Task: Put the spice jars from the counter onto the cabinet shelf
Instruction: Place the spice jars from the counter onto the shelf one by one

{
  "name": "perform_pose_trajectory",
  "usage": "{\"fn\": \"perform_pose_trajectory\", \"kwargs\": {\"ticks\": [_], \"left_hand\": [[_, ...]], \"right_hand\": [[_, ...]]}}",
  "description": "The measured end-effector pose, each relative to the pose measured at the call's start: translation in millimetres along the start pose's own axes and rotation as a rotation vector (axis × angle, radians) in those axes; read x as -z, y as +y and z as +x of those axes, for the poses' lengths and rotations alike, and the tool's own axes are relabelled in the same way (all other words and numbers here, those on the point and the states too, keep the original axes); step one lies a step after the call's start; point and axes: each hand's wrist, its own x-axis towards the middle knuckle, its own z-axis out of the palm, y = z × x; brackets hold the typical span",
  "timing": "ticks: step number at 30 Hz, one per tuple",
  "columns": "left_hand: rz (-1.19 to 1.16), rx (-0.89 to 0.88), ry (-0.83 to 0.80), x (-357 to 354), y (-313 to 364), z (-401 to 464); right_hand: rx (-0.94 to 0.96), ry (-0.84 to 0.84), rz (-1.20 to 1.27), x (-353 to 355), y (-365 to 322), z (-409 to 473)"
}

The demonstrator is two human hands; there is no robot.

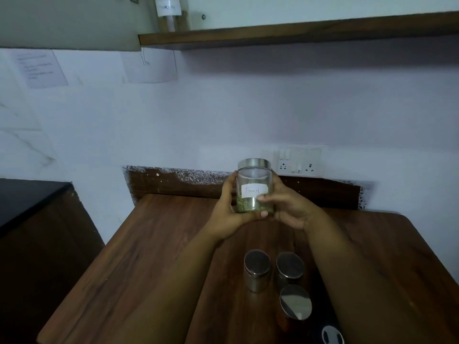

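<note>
Above counter (154, 244): left hand (227, 217), right hand (289, 207) grip fennel jar (254, 187); shelf (298, 36) overhead.

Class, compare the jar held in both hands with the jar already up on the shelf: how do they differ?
The labelled glass jar with steel lid is held above the counter by both hands; the clear jar on the wooden shelf stands untouched. The held jar shows green spice; the shelf jar's contents are unclear. Both carry white labels.

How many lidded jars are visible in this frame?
5: fennel jar held in both hands, three on the counter, one on the shelf. Others may lie outside the frame.
</note>
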Motion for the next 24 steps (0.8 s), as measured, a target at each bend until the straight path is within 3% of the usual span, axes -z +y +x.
{"fn": "perform_pose_trajectory", "kwargs": {"ticks": [3, 15, 19, 21, 24], "left_hand": [[0.066, -0.117, 0.023, 13.2, 29.5, 13.7], [0.401, -0.734, 0.187, 91.9, 223.4, 90.4], [0.455, -0.753, 0.229, 110.6, 268.3, 138.0], [0.635, -0.767, 0.297, 118.9, 272.1, 165.9], [0.925, -0.651, 0.429, 136.1, 242.1, 197.0]], "right_hand": [[0.085, -0.024, -0.123, -20.1, -32.6, 5.9], [0.684, 0.21, -0.563, -117.1, -235.3, 55.6], [0.662, 0.198, -0.542, -123.0, -291.5, 91.7], [0.618, 0.262, -0.665, -120.3, -310.1, 109.9], [0.472, 0.382, -0.892, -112.0, -319.5, 142.0]]}}
